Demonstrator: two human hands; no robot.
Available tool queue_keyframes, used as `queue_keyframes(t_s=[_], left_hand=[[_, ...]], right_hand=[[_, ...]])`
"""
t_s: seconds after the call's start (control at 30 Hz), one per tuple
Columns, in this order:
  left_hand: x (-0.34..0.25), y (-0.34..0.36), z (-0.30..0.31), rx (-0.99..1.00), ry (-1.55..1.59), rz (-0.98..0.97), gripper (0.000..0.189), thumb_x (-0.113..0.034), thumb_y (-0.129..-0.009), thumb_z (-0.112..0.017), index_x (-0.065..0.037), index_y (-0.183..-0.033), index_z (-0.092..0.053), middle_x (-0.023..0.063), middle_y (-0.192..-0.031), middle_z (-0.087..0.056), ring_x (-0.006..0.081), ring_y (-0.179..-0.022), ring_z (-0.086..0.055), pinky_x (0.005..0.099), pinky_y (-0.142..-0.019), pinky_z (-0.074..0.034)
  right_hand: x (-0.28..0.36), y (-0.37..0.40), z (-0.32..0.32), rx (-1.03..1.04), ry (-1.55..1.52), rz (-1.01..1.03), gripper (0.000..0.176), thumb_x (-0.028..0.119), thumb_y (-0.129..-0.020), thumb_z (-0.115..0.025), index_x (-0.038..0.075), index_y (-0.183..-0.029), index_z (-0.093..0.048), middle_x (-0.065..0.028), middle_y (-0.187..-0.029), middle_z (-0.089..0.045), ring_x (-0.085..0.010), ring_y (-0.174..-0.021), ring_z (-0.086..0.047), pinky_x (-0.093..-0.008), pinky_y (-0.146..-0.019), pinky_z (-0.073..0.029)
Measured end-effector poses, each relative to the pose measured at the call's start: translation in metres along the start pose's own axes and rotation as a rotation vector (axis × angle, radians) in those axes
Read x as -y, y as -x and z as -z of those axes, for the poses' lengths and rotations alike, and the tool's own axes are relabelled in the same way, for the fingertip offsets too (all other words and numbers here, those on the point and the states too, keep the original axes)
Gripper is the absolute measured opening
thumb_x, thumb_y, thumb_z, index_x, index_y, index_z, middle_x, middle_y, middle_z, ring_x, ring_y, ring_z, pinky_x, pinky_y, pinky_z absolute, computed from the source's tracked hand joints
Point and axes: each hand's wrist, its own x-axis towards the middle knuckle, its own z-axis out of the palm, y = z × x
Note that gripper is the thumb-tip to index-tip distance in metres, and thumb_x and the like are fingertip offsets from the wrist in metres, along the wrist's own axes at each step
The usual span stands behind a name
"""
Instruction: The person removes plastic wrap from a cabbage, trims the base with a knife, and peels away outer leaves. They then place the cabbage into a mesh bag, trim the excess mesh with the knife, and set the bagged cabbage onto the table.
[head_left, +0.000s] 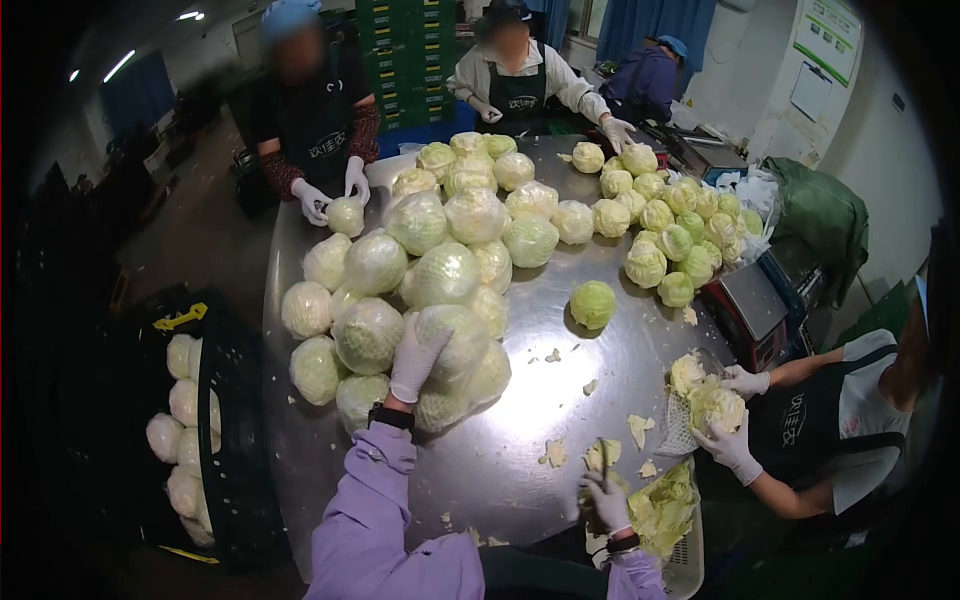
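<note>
My left hand, in a white glove, is closed on a plastic-wrapped cabbage at the near side of a large pile. My right hand, also gloved, is wrapped round the handle of a knife whose blade points away from me. Beside the blade, at the table's near edge, are a pale cabbage piece and leaf scraps. A white basket of green leaves is just right of my right hand. A single green cabbage sits mid-table.
Co-workers stand at the far left, far side and right of the metal table; the right one holds a cabbage. Unwrapped cabbages are heaped at the back right, near a scale. A dark crate of cabbages is at left.
</note>
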Motion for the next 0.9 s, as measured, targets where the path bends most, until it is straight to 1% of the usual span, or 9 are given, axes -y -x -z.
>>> queue_keyframes(t_s=[0.07,0.1,0.2,0.27,0.33,0.4,0.6,0.7,0.9], left_hand=[[-0.005,0.006,-0.005,0.119,0.141,0.05,0.088,-0.032,-0.073,-0.08,0.001,-0.139,-0.032,0.0229,-0.137,-0.041,0.031,-0.125,-0.044,0.0382,-0.105,-0.035],[-0.018,0.024,-0.005,0.106,0.035,-0.077,0.09,-0.031,-0.071,-0.081,0.0,-0.139,-0.032,0.0222,-0.138,-0.04,0.0314,-0.125,-0.043,0.0389,-0.107,-0.033],[-0.035,0.074,-0.004,0.158,-0.198,-0.237,0.1,-0.03,-0.063,-0.085,-0.002,-0.141,-0.03,0.021,-0.143,-0.034,0.0331,-0.131,-0.036,0.0403,-0.111,-0.027],[-0.03,0.101,-0.01,0.18,-0.485,-0.676,0.108,-0.033,-0.06,-0.087,-0.003,-0.143,-0.026,0.0216,-0.146,-0.029,0.0361,-0.136,-0.028,0.041,-0.112,-0.026],[-0.007,0.127,-0.023,0.249,-0.349,-0.577,0.112,-0.036,-0.057,-0.087,-0.005,-0.145,-0.024,0.023,-0.148,-0.026,0.0391,-0.137,-0.025,0.0433,-0.113,-0.023],[0.014,0.149,-0.035,0.483,-0.278,-0.205,0.118,-0.034,-0.056,-0.089,-0.006,-0.147,-0.019,0.0225,-0.146,-0.028,0.0378,-0.136,-0.028,0.0437,-0.112,-0.026],[0.027,0.191,-0.036,0.462,-0.246,-0.411,0.089,-0.028,-0.065,-0.085,-0.008,-0.136,-0.035,0.021,-0.143,-0.032,0.0348,-0.134,-0.033,0.0435,-0.11,-0.029],[0.048,0.214,-0.037,0.376,0.322,0.102,0.1,-0.02,-0.066,-0.086,-0.004,-0.142,-0.022,0.0187,-0.145,-0.027,0.0285,-0.133,-0.033,0.0414,-0.108,-0.034],[0.024,0.225,-0.051,0.506,0.145,0.086,0.12,-0.023,-0.064,-0.088,0.003,-0.146,-0.004,0.0207,-0.145,-0.026,0.0293,-0.133,-0.033,0.0402,-0.108,-0.033]], right_hand=[[0.012,0.008,0.031,-0.223,0.071,-0.203,0.022,0.01,-0.091,-0.056,0.003,-0.111,-0.065,-0.0039,-0.089,-0.068,-0.011,-0.073,-0.062,-0.0244,-0.065,-0.05],[-0.038,0.0,0.054,-0.333,0.375,0.057,0.026,0.007,-0.088,-0.058,0.0,-0.113,-0.062,-0.0054,-0.09,-0.067,-0.0122,-0.079,-0.063,-0.0266,-0.072,-0.051],[0.033,0.011,0.046,-0.235,0.053,-0.029,0.027,0.011,-0.094,-0.054,-0.003,-0.117,-0.059,-0.0086,-0.096,-0.067,-0.0129,-0.074,-0.063,-0.0258,-0.067,-0.05],[0.076,0.013,0.02,-0.029,-0.142,-0.162,0.036,0.022,-0.094,-0.055,0.001,-0.124,-0.056,-0.0079,-0.094,-0.069,-0.0093,-0.065,-0.06,-0.022,-0.053,-0.046],[0.103,0.008,-0.014,0.166,-0.372,-0.241,0.044,0.025,-0.096,-0.054,0.003,-0.134,-0.046,-0.0074,-0.101,-0.066,-0.0068,-0.061,-0.057,-0.0204,-0.047,-0.042],[0.104,-0.007,-0.047,0.28,-0.461,-0.237,0.053,0.028,-0.096,-0.054,0.004,-0.141,-0.037,-0.0069,-0.104,-0.063,-0.0071,-0.063,-0.059,-0.0197,-0.047,-0.042],[0.064,-0.023,-0.094,0.331,-0.342,-0.263,0.06,0.023,-0.093,-0.061,0.007,-0.144,-0.033,-0.0013,-0.09,-0.061,-0.0076,-0.066,-0.06,-0.0199,-0.052,-0.044],[0.057,-0.006,-0.083,0.367,-0.239,-0.246,0.061,0.021,-0.09,-0.063,0.006,-0.142,-0.036,-0.001,-0.094,-0.061,-0.0073,-0.069,-0.059,-0.0202,-0.053,-0.045],[0.075,0.025,-0.072,0.377,-0.41,-0.313,0.056,0.017,-0.087,-0.066,0.004,-0.136,-0.041,-0.0054,-0.107,-0.06,-0.0101,-0.085,-0.059,-0.0242,-0.067,-0.051]])
